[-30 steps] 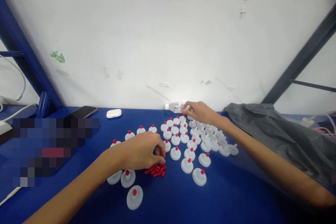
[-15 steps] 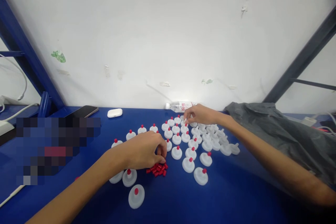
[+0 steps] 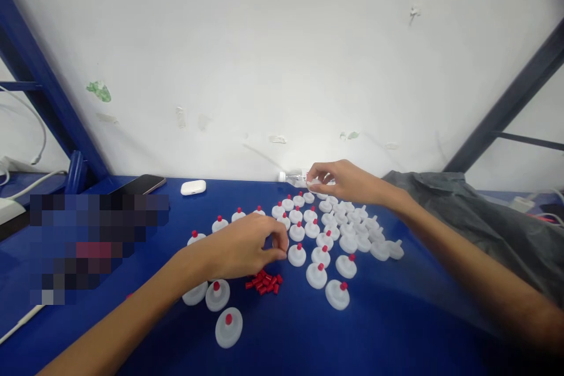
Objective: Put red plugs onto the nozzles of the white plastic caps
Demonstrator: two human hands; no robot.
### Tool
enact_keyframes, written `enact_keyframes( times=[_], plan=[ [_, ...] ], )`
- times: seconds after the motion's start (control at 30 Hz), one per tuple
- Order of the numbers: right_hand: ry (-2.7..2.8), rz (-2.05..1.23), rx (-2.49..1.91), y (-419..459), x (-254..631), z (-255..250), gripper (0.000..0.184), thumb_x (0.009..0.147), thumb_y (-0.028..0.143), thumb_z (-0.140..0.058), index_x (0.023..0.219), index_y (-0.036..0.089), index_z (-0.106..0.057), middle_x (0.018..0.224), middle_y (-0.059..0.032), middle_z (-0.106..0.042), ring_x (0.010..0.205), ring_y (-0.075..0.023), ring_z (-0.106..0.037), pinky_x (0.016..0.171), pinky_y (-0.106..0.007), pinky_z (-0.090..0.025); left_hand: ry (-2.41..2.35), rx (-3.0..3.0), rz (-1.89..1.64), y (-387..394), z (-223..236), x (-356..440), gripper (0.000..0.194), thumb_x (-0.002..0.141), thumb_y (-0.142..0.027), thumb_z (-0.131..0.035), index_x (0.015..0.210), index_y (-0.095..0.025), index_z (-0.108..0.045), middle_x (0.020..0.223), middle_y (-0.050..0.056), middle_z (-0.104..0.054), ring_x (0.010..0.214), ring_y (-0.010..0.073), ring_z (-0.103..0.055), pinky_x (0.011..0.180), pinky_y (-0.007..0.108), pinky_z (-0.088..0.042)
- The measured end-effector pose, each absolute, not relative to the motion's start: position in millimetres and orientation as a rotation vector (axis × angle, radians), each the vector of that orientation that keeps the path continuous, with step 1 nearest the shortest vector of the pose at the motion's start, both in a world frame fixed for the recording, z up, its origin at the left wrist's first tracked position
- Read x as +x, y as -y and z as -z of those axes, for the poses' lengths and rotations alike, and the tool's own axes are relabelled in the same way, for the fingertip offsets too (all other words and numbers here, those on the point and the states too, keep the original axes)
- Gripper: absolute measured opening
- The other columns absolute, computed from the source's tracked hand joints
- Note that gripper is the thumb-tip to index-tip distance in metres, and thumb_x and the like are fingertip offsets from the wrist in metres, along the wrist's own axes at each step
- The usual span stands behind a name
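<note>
My left hand point(image 3: 253, 244) hovers just above a small pile of red caps point(image 3: 264, 283), thumb and fingertips pinched together; whatever lies between them is too small to make out. Beyond the rows of white plastic discs, my right hand point(image 3: 346, 181) is also pinched, near the far edge and in front of a lying clear bottle point(image 3: 293, 178). What its fingertips hold is unclear. Many round discs, such as this white disc point(image 3: 296, 256), stand stem-up with a red cap on the stem. Bare-stemmed discs point(image 3: 348, 241) are bunched below my right wrist.
On the blue table point(image 3: 282, 341), a white earbud case point(image 3: 193, 187) and a dark phone point(image 3: 143, 184) lie at the back left. Dark grey fabric point(image 3: 449, 211) covers the right side. A white wall point(image 3: 273, 70) rises behind. White cables point(image 3: 22, 324) run at left.
My left hand has lifted off the red caps and shifted slightly right. My right hand has moved up and back, away from the discs, towards the bottle.
</note>
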State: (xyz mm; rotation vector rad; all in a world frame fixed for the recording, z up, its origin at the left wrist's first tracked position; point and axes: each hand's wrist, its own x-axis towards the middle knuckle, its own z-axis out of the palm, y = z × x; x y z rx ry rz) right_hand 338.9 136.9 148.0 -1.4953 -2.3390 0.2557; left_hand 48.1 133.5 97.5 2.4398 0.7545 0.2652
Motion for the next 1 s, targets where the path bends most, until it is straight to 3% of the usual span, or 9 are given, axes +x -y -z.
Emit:
enact_keyframes(
  times=[0.1, 0.23, 0.4, 0.57, 0.7, 0.87, 1.0],
  plan=[
    [2.379, -0.274, -1.426, -125.2, 323.2, -153.1, 0.034, 0.104, 0.055, -0.064, 0.115, 0.024, -0.074, 0.105, -0.0055, -0.081, 0.097, -0.0258, -0.076, 0.082, -0.039, -0.058, -0.855, 2.406, -0.567, -134.0, -103.1, 49.2, 0.013, 0.099, -0.032, -0.066, 0.094, -0.026, -0.076, 0.074, -0.003, -0.073, 0.058, 0.0155, -0.060, 0.062, 0.032, -0.046],
    [2.419, -0.350, -1.325, -111.4, 305.1, -155.7, 0.044, 0.104, 0.062, -0.066, 0.126, 0.025, -0.065, 0.098, -0.0031, -0.080, 0.086, -0.0220, -0.076, 0.072, -0.034, -0.057, -0.929, 2.369, -0.885, -137.4, -104.4, 50.5, 0.020, 0.103, -0.038, -0.064, 0.108, -0.024, -0.077, 0.077, -0.002, -0.075, 0.060, 0.0159, -0.061, 0.065, 0.033, -0.047],
    [2.440, -0.369, -1.235, -104.4, 296.4, -154.6, 0.045, 0.102, 0.061, -0.070, 0.127, 0.025, -0.058, 0.098, -0.0019, -0.080, 0.085, -0.0211, -0.075, 0.074, -0.034, -0.055, -0.868, 2.401, -1.026, -142.4, -96.8, 51.4, 0.017, 0.102, -0.034, -0.068, 0.107, -0.024, -0.081, 0.096, 0.002, -0.080, 0.065, 0.0146, -0.061, 0.068, 0.033, -0.048],
    [2.469, -0.375, -1.222, -101.7, 291.9, -153.0, 0.041, 0.103, 0.055, -0.073, 0.127, 0.026, -0.058, 0.096, 0.0000, -0.079, 0.086, -0.0207, -0.075, 0.075, -0.034, -0.054, -0.784, 2.419, -1.089, -143.9, -90.8, 52.5, 0.016, 0.103, -0.029, -0.068, 0.107, -0.024, -0.083, 0.095, 0.002, -0.079, 0.070, 0.0144, -0.062, 0.065, 0.031, -0.046],
    [2.519, -0.183, -1.233, -99.7, 288.5, -150.1, 0.039, 0.102, 0.050, -0.076, 0.124, 0.025, -0.057, 0.095, -0.0003, -0.076, 0.077, -0.0204, -0.071, 0.070, -0.034, -0.052, -0.752, 2.410, -1.104, -142.5, -91.4, 52.8, 0.017, 0.103, -0.024, -0.068, 0.105, -0.026, -0.085, 0.093, 0.001, -0.077, 0.070, 0.0131, -0.061, 0.060, 0.029, -0.043],
    [2.505, 0.072, -1.085, -99.7, 290.5, -145.1, 0.040, 0.107, 0.052, -0.068, 0.130, 0.024, -0.053, 0.119, -0.0076, -0.073, 0.091, -0.0239, -0.074, 0.069, -0.034, -0.053, -0.766, 2.333, -1.190, -139.0, -96.7, 53.3, 0.016, 0.103, -0.027, -0.070, 0.107, -0.026, -0.085, 0.094, -0.001, -0.078, 0.069, 0.0116, -0.059, 0.059, 0.027, -0.041],
    [2.478, 0.235, -1.059, -98.6, 289.0, -143.6, 0.033, 0.107, 0.044, -0.069, 0.128, 0.024, -0.054, 0.122, -0.0075, -0.071, 0.082, -0.0206, -0.071, 0.067, -0.034, -0.054, -0.773, 2.279, -1.249, -136.1, -99.7, 54.3, 0.016, 0.103, -0.031, -0.070, 0.104, -0.025, -0.084, 0.089, -0.003, -0.078, 0.058, 0.0089, -0.046, 0.060, 0.027, -0.041]
  ],
)
